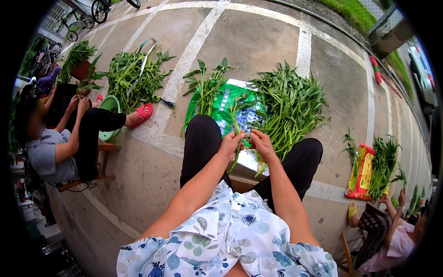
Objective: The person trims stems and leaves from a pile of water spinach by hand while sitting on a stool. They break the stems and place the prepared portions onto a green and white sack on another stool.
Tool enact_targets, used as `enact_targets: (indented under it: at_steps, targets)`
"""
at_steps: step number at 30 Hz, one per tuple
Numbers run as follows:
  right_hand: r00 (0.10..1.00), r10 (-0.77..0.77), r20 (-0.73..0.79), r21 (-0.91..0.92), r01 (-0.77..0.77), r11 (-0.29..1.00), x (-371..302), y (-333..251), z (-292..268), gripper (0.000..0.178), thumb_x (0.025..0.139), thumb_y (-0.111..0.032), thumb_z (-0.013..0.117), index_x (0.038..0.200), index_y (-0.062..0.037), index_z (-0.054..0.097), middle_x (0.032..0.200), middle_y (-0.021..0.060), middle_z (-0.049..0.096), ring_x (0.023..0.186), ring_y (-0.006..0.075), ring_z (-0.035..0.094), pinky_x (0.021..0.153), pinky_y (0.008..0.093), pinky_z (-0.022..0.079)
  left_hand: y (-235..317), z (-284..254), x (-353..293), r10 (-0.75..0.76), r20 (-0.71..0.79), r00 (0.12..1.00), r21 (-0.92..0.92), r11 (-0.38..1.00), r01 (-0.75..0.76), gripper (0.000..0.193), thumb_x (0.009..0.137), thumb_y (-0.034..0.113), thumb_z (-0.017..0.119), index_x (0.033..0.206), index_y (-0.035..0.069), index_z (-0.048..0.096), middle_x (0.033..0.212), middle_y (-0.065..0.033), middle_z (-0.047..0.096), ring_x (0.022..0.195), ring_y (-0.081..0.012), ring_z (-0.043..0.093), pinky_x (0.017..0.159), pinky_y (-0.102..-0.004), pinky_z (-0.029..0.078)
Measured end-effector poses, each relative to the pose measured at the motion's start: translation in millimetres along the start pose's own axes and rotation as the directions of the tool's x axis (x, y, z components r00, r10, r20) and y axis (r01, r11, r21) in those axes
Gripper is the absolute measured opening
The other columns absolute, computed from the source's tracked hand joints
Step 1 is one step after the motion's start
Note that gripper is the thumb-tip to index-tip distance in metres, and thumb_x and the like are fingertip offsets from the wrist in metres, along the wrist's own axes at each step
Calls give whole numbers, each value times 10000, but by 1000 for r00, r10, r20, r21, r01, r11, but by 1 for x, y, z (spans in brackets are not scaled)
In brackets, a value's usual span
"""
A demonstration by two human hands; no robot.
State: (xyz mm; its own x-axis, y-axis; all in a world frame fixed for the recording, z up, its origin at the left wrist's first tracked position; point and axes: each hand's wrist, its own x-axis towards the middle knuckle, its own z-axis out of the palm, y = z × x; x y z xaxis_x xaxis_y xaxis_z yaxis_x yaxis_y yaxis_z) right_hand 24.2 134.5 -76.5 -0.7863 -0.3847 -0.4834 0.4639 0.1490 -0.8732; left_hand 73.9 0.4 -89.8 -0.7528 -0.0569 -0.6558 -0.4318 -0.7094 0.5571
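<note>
Between my knees, my left hand (231, 145) is closed round a leafy green stalk (236, 159), which looks like water spinach. Its leaves point away from me and its lower end hangs beneath the fingers. Close beside it, my right hand (262, 144) has thumb and fingers pinched together; what is in them, if anything, is too small to make out. Under both hands a green, white and blue printed sack (226, 105) lies spread on the ground. A large heap of the same greens (290, 104) covers its right side, and a smaller bunch (206, 92) lies on its left.
At left, a seated person in red sandals (142, 115) handles greens beside a green basin (110, 107) and another heap of greens (136, 76). At right, another seated person works near a red and yellow sack (362, 173) with greens. White lines (203, 39) cross the concrete.
</note>
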Motion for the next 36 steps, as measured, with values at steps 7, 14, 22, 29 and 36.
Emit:
enact_targets:
  at_steps: [7,14,22,29,36]
  targets:
    - [988,-138,72,-217,151,965,5,11,-3,282,850,-130,480,1079,28,529,754,46,559,663,107,540,583,249,471,-4,-3,5,11,-24,1000,2,1000,-11,195,803,129,598,985,75,554,756,-5,567,531,-81,502,461,-214,415]
    - [890,-439,-121,-661,257,705,-1,13,5,222,773,-103,455,924,-4,584,800,212,596,743,342,591,665,389,462,-5,-2,3,32,-57,998,26,999,-31,198,800,119,603,986,77,554,764,4,563,540,-81,504,463,-217,419]
    - [950,-226,-215,-341,144,929,7,18,-8,310,798,-137,506,1066,13,550,823,79,594,666,144,558,596,285,476,1,3,0,-27,1,1000,-55,998,27,177,825,135,576,995,90,555,754,27,528,588,-74,512,505,-213,441]
    - [997,53,49,111,-58,992,1,-2,-1,414,846,-214,493,1190,15,458,997,119,550,871,157,527,624,267,485,-2,2,2,-29,51,998,-17,999,30,162,820,146,581,969,85,561,746,8,549,584,-76,511,504,-211,433]
    - [977,-196,78,-205,208,956,3,6,0,270,859,-146,492,1076,2,555,833,34,594,680,97,526,568,237,446,-4,2,4,-11,34,999,-18,1000,12,142,815,141,586,941,79,566,755,-5,559,573,-79,509,499,-212,428]
